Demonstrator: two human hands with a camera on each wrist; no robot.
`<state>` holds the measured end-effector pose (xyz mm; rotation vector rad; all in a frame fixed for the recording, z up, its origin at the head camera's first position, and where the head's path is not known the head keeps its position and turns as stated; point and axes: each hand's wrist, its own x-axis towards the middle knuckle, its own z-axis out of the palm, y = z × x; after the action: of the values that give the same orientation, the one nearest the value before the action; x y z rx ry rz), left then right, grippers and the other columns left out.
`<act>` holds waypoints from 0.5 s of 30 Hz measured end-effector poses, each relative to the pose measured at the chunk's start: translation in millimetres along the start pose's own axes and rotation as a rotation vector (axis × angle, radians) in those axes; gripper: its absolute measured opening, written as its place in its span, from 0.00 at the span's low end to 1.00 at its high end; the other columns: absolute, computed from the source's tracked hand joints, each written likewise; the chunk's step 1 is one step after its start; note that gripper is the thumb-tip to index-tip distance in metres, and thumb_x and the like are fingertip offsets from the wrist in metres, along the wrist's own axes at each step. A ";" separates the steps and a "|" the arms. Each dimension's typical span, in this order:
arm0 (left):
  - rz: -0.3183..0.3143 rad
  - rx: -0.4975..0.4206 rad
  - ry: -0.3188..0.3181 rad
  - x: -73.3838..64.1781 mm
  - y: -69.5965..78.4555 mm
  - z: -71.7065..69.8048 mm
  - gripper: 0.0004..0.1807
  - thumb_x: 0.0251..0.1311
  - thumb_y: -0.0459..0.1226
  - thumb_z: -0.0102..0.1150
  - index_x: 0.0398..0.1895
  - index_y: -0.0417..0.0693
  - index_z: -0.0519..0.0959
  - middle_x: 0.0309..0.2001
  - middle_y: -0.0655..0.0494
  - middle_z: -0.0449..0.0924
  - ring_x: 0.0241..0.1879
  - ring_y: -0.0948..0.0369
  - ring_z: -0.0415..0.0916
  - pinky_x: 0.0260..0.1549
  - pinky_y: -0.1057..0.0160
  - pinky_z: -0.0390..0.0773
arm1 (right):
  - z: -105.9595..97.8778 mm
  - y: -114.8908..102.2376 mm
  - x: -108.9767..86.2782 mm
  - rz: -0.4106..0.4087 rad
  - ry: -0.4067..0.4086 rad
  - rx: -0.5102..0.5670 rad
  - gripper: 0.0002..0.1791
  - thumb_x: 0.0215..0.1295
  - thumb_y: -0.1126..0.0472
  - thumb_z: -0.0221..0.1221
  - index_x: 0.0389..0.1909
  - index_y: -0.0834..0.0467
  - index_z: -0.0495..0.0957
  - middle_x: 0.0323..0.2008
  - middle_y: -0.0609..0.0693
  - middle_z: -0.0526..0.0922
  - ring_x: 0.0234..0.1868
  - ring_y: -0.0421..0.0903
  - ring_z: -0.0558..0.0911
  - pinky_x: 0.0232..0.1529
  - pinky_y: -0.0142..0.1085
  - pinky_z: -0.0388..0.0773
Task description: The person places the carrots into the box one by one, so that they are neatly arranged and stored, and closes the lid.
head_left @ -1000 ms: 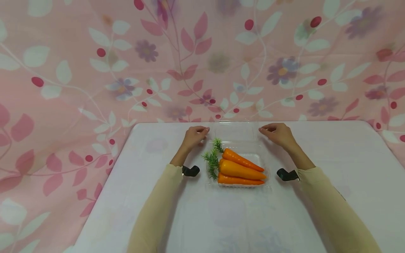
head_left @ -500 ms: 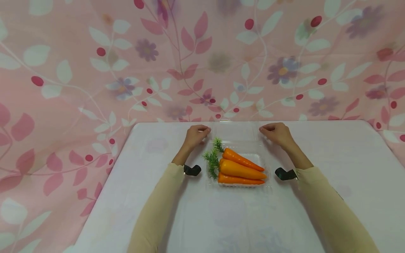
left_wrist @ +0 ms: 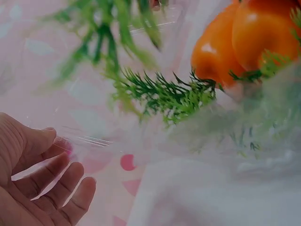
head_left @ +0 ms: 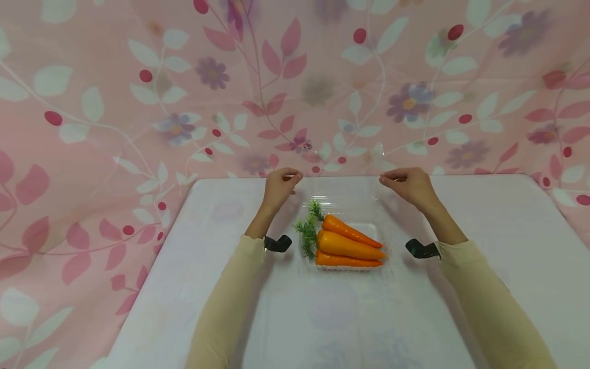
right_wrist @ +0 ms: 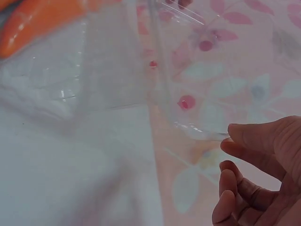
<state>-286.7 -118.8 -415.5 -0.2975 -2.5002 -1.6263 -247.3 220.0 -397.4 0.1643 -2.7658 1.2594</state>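
A clear plastic clamshell box [head_left: 369,228] sits on the table, its base holding several orange carrots [head_left: 351,246] with green tops [head_left: 307,228] at the left end. Its see-through lid [head_left: 341,187] stands raised at the far side. My left hand [head_left: 278,185] pinches the lid's left edge between thumb and forefinger; the left wrist view shows this edge [left_wrist: 89,140] at the fingertips. On the other side, my right hand [head_left: 412,185] pinches the lid's right corner [right_wrist: 190,128], its other fingers curled loosely below. The carrots' far ends are partly cut off in the wrist views.
A white cloth covers the table [head_left: 221,287]. Behind its far edge hangs a pink floral curtain [head_left: 184,102]. A black wrist-worn device [head_left: 278,243] shows at the left sleeve, and another black device [head_left: 421,249] at the right.
Both hands have risen slightly, and the lid has tilted up from lying back flatter; its upper edge now shows against the curtain. The carrots and base have stayed put.
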 end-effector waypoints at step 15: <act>0.327 0.175 -0.010 -35.4 30.2 -27.5 0.10 0.66 0.40 0.63 0.43 0.43 0.84 0.42 0.55 0.82 0.43 0.60 0.79 0.33 0.61 0.81 | -27.2 -36.2 -39.9 -0.156 -0.021 -0.129 0.16 0.68 0.50 0.62 0.40 0.60 0.87 0.46 0.58 0.81 0.43 0.55 0.78 0.37 0.49 0.75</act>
<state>-244.7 -135.1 -385.6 -0.6532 -2.4215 -1.2749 -201.6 219.2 -357.9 0.3765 -2.7776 1.0448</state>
